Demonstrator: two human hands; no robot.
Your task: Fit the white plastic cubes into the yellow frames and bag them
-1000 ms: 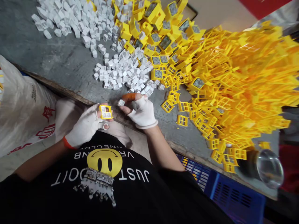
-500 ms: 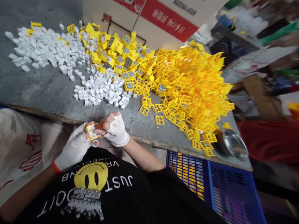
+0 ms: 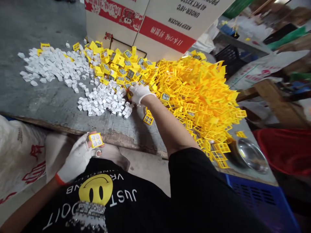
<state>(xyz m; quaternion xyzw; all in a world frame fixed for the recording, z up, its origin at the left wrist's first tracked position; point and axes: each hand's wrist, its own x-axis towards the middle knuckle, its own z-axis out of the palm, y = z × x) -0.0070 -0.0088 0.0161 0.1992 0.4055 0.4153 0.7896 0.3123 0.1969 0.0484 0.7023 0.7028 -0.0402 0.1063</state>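
Over my lap, my left hand (image 3: 79, 152), in a white fingerless glove, grips a small yellow plastic window frame (image 3: 96, 140) with white panes facing up. My right hand (image 3: 140, 93), gloved likewise, reaches across the table to the near edge of the heap of yellow box-shaped pieces (image 3: 119, 61) with grey faces. Its curled fingers close around a yellow piece (image 3: 130, 94), partly hidden by them. Just left of that hand lies a pile of small white plastic pieces (image 3: 102, 98). A loose yellow frame (image 3: 148, 119) lies below my right wrist.
A large heap of yellow window frames (image 3: 199, 94) covers the table's right side. More white pieces (image 3: 55, 64) spread at the left. Behind stands a cardboard box (image 3: 155, 29). A metal bowl (image 3: 252, 155) sits at the right corner, above a blue crate (image 3: 262, 197).
My right hand has left the frame in my left hand and reached forward to the yellow pieces. The left hand still holds the frame, its panes now uncovered. The view has shifted slightly.
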